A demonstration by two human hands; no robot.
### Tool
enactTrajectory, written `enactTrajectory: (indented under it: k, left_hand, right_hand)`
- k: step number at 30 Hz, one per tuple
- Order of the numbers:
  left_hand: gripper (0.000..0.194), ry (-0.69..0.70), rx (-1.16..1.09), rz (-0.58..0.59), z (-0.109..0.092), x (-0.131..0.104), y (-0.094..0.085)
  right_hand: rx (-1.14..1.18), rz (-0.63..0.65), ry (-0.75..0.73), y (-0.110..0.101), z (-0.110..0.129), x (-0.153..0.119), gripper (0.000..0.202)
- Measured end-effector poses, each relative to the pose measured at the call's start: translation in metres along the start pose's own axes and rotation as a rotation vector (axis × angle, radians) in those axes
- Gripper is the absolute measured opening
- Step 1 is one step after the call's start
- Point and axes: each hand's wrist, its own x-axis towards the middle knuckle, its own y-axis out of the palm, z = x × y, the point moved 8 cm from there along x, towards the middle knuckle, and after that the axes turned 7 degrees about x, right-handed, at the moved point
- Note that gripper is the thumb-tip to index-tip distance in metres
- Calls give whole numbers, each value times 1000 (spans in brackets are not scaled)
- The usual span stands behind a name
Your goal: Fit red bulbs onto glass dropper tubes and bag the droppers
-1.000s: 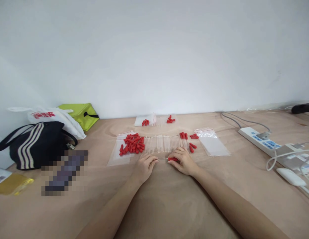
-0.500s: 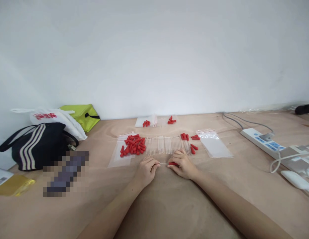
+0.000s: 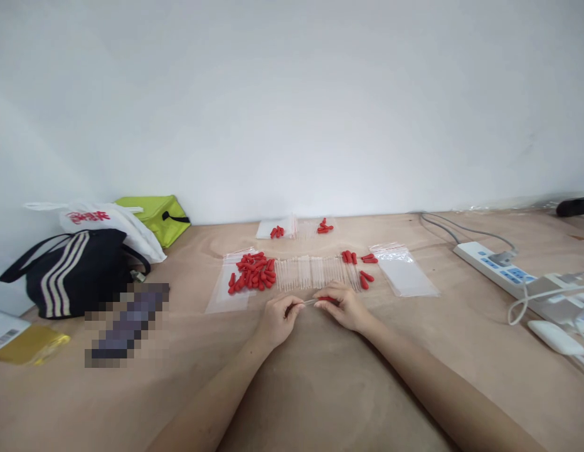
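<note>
Your left hand and right hand face each other, fingers pinched, your forearms angling inward.

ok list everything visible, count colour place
Bulbs: many, red, left, right, back
Tubes: many, clear, centre row
Zip bags: several, clear, left, right, back
Striped bag: one, black, left
Carrier bag: one, white, left
Boxy bag: one, green, left
Packet: one, yellow and white, left
Blurred item: one, dark, left
Power strip: one, white, right
Plugs: several, pale, right
Cables: several, grey and white, right
Oval item: one, white, right
Far object: one, black, right
Table: one, brown, below
Wall: one, pale, behind
Left hand: one, centre, holding tube
Right hand: one, centre, holding bulb
</note>
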Motion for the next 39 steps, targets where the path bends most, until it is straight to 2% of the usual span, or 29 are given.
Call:
enactTrajectory:
  k: [4,7,9,11,14,17,23,26,30,33,39]
  left_hand:
    - [15,-66,-31,-11,-5,4,-1]
    - [11,-20,-58,-6,-12,5,-2]
    - [13,-8,-64,0,-12,5,-2]
    - [14,-23,-49,7,-9,4,-2]
    - [12,-20,-16,30,-7,4,0]
    - [10,19,9,52,-8,3,4]
    - [8,30,20,79,-8,2,8]
    - [8,28,18,79,-8,2,7]
    - [8,19,20,77,-8,2,7]
    - [8,15,15,79,-8,3,8]
    - [9,5,19,93,-7,3,9]
  right_hand:
    - [443,-377,251,-4,-28,-5,34]
    - [582,-542,337,-13,-43,-3,38]
    - [550,-605,385,-36,-52,3,35]
    - [431,-641,459,-68,-64,8,35]
    - [18,-580,618,-113,-82,14,35]
    - [-327,-481,714,-131,-94,17,31]
    - [-464,-389,726,-118,-103,22,24]
    - [-511,-349,722,-119,-100,20,20]
    - [-554,-307,722,-129,-94,7,15]
    - [-588,-221,746,-133,-92,-8,18]
    - [-625,-46,830,-126,-94,-22,20]
